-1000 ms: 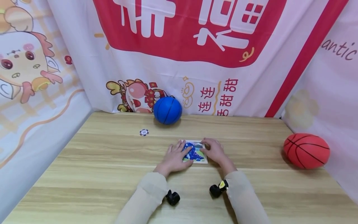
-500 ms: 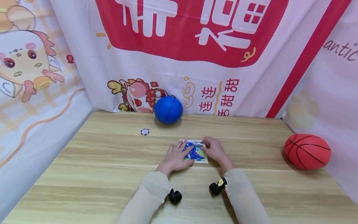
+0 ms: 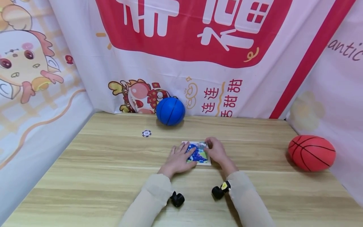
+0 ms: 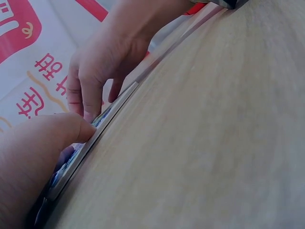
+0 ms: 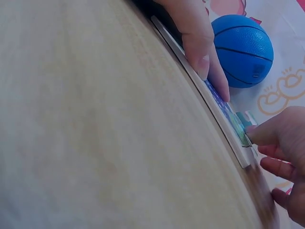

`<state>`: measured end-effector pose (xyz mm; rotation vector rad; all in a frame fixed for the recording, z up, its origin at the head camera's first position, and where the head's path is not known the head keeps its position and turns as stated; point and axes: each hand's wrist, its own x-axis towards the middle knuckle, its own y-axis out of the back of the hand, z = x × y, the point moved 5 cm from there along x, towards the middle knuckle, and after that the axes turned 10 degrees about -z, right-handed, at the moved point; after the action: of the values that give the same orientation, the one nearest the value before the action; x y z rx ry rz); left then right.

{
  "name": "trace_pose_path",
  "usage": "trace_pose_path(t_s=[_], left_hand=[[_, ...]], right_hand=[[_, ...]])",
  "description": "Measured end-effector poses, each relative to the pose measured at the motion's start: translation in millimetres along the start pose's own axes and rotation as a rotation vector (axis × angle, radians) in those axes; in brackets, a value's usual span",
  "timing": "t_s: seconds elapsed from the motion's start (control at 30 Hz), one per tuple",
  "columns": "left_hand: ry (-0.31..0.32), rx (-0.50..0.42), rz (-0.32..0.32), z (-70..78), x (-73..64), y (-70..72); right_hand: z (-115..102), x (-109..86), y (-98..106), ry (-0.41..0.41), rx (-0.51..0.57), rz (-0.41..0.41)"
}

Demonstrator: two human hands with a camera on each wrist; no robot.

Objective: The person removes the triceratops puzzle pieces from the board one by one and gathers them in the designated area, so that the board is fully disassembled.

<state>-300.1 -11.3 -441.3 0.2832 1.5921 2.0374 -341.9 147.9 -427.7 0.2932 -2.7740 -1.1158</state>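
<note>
A small framed picture puzzle [image 3: 198, 159] with a blue figure on it lies flat on the table, in the middle of the head view. Across its left side rests my left hand [image 3: 178, 159], fingers spread and the thumb along the near edge. At the upper right corner my right hand [image 3: 216, 151] pinches a puzzle piece [image 5: 246, 120] between thumb and fingers. That piece stands tilted up from the frame in the right wrist view. The left wrist view shows the frame edge-on, with the left thumb [image 4: 78, 128] pressing on its rim. Both hands cover parts of the picture.
Behind the puzzle, against the printed cloth, sits a blue ball [image 3: 170, 111]. A red ball [image 3: 311, 153] stands at the right of the wooden table [image 3: 93, 176]. Left of the blue ball lies a round chip [image 3: 146, 133] marked 10.
The right hand has shifted slightly up and away at the puzzle's upper right corner, and the piece there has tilted up with it. The left hand keeps its place on the puzzle.
</note>
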Motion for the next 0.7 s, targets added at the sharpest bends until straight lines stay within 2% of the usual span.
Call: trace_pose_path(t_s=[0.07, 0.17, 0.33, 0.47, 0.6, 0.7], left_hand=[[-0.001, -0.006, -0.002, -0.1, 0.0, 0.1], [0.0, -0.009, -0.006, 0.0, 0.7, -0.3], [0.004, -0.012, -0.013, 0.3, 1.8, -1.9], [0.007, -0.017, -0.014, -0.5, 1.5, -1.9], [0.002, -0.029, -0.006, -1.7, 0.3, -1.2], [0.0, -0.034, 0.0, -2.4, -0.7, -0.9]], right_hand=[[-1, -0.2, 0, 0.032, 0.061, 0.009], [-1, -1.2, 2, 0.071, 0.097, 0.008], [0, -2.7, 4, 0.092, 0.061, -0.045], [0, -2.5, 4, 0.074, 0.049, -0.065], [6, -2.2, 10, 0.011, 0.143, -0.068], [13, -2.7, 21, -0.002, 0.213, -0.059]])
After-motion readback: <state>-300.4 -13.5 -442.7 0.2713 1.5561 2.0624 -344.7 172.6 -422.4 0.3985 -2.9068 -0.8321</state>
